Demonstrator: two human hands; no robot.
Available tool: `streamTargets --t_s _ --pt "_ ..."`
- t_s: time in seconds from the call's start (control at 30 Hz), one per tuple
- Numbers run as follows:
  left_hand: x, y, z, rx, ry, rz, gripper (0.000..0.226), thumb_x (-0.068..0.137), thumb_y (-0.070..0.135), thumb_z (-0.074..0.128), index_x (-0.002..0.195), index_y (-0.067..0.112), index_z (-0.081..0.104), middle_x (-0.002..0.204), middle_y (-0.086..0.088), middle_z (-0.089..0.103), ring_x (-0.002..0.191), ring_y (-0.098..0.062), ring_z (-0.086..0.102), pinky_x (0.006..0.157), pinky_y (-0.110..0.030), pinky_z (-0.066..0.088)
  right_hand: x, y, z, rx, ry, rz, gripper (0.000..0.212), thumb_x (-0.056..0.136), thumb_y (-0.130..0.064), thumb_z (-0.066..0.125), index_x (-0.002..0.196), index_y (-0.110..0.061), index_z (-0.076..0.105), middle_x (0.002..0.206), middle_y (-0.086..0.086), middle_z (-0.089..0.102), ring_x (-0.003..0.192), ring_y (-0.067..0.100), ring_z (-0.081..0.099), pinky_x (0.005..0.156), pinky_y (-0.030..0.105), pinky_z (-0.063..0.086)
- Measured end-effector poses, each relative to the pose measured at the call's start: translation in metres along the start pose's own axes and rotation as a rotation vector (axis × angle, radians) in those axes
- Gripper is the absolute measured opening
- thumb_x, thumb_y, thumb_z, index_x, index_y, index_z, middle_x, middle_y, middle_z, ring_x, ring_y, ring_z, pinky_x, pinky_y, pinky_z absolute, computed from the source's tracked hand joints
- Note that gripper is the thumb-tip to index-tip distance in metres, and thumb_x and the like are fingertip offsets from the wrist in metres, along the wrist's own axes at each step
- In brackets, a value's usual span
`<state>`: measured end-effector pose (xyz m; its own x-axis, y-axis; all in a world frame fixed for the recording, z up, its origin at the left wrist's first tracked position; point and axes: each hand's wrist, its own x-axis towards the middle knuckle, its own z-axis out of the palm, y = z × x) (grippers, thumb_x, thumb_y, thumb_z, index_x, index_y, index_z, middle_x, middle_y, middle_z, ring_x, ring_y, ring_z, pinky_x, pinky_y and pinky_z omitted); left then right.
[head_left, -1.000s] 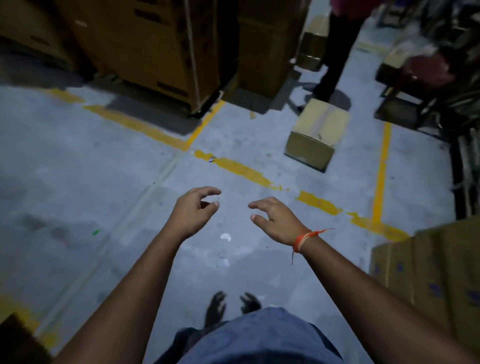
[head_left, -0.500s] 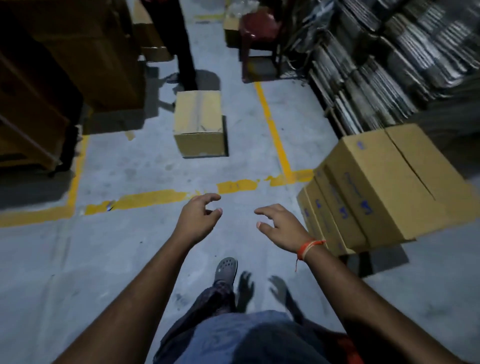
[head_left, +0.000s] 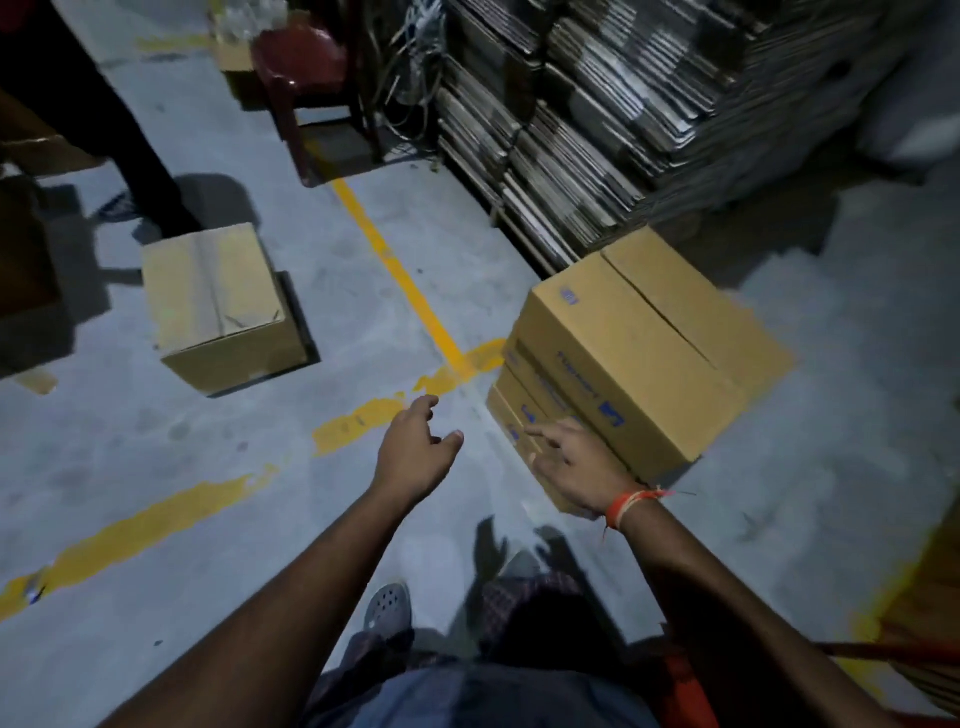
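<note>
Both arms reach out toward the stacked cartons (head_left: 649, 353) on the floor (head_left: 208, 493).
The left grip (head_left: 415, 452) hangs released, fingers loosely curled, over the yellow line (head_left: 358, 423). The right grip (head_left: 574, 462), fingers spread and holding nothing, is at the cartons' near corner; contact unclear.

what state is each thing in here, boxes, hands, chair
stack of brown cardboard boxes with blue print: top box closed, flaps shut
single brown cardboard box on the floor: closed, upright, standing alone
left hand: empty, fingers loosely curled, in the air
right hand: empty, fingers spread, at the stack's near side; contact unclear
dark red plastic chair: upright
</note>
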<state>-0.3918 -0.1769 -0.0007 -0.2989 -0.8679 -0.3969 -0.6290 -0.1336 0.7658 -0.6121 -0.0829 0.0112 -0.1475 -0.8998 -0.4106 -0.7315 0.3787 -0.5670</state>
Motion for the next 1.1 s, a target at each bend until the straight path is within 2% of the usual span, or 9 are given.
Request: streamTargets --t_s 0.17,0.23,0.37,0.53,0.6,0.77,0.9,1.03,1.1 --pt "0.052 0.052 0.075 -0.073 0.02 -0.083 0.078 0.093 0.037 0.069 0.158 0.02 0.028 0.149 -0.011 0.046 0.107 -0.026 0.062 0.096 -0.047 0.053 0.037 0.068 -0.066 -0.088 0.027 0.055 0.045 0.099 -0.029 0.061 0.143 -0.02 0.055 0.135 0.008 0.048 0.122 0.024 0.053 0.09 0.021 0.036" --pt "0.074 0.078 0.114 -0.07 0.024 -0.083 0.084 0.092 0.04 0.07 0.159 0.024 0.021 0.151 -0.013 0.042 0.108 -0.031 0.062 0.09 -0.042 0.053 0.06 0.105 -0.095 -0.122 0.019 0.055 0.046 0.098 -0.029 0.062 0.142 -0.019 0.055 0.135 0.009 0.048 0.123 0.027 0.051 0.097 0.026 0.04" --pt "0.118 0.132 0.201 -0.121 0.049 -0.153 0.077 0.093 0.039 0.068 0.154 0.037 0.021 0.144 -0.017 0.035 0.084 -0.028 0.059 0.076 -0.034 0.049 0.115 0.184 -0.148 -0.156 0.008 0.053 0.048 0.094 -0.032 0.062 0.141 -0.022 0.055 0.136 0.008 0.048 0.126 0.033 0.048 0.106 0.04 0.042" --pt "0.162 0.184 0.299 -0.185 0.058 -0.365 0.085 0.09 0.045 0.071 0.155 0.042 0.016 0.152 -0.017 0.016 0.119 -0.043 0.052 0.1 -0.048 0.051 0.168 0.263 -0.207 -0.27 0.027 0.053 0.051 0.093 -0.029 0.064 0.142 -0.024 0.055 0.144 0.008 0.044 0.132 0.033 0.039 0.111 0.04 0.035" --pt "0.177 0.201 0.325 -0.142 0.067 -0.411 0.085 0.091 0.044 0.071 0.156 0.043 0.016 0.156 -0.017 0.009 0.124 -0.047 0.051 0.103 -0.047 0.049 0.188 0.292 -0.227 -0.327 0.031 0.057 0.055 0.091 -0.029 0.064 0.144 -0.025 0.052 0.148 0.01 0.04 0.135 0.034 0.034 0.111 0.042 0.036" --pt "0.215 0.216 0.363 -0.029 0.091 -0.546 0.085 0.093 0.031 0.072 0.154 0.049 0.016 0.161 -0.017 0.001 0.116 -0.049 0.055 0.088 -0.044 0.049 0.229 0.35 -0.262 -0.426 0.05 0.089 0.062 0.09 -0.031 0.067 0.148 -0.038 0.046 0.161 0.013 0.021 0.145 0.034 0.016 0.113 0.045 0.032" --pt "0.229 0.206 0.376 0.016 0.114 -0.591 0.095 0.092 0.018 0.072 0.15 0.057 0.009 0.153 -0.02 0.013 0.099 -0.046 0.06 0.082 -0.045 0.053 0.256 0.384 -0.278 -0.488 0.003 0.156 0.077 0.086 -0.044 0.073 0.153 -0.047 0.033 0.166 0.011 0.001 0.15 0.036 0.005 0.116 0.053 0.025" --pt "0.236 0.202 0.376 -0.01 0.138 -0.624 0.096 0.088 0.015 0.076 0.144 0.06 0.013 0.146 -0.021 0.021 0.101 -0.047 0.059 0.085 -0.046 0.053 0.273 0.4 -0.287 -0.476 -0.04 0.22 0.103 0.072 -0.065 0.077 0.155 -0.053 0.017 0.166 0.013 -0.003 0.147 0.044 0.013 0.113 0.057 0.027" --pt "0.236 0.203 0.377 -0.039 0.171 -0.626 0.095 0.085 0.016 0.079 0.142 0.06 0.017 0.143 -0.021 0.024 0.102 -0.049 0.059 0.09 -0.051 0.056 0.278 0.4 -0.291 -0.493 -0.044 0.232 0.109 0.068 -0.07 0.078 0.155 -0.054 0.013 0.163 0.016 0.007 0.139 0.045 0.025 0.109 0.055 0.032"
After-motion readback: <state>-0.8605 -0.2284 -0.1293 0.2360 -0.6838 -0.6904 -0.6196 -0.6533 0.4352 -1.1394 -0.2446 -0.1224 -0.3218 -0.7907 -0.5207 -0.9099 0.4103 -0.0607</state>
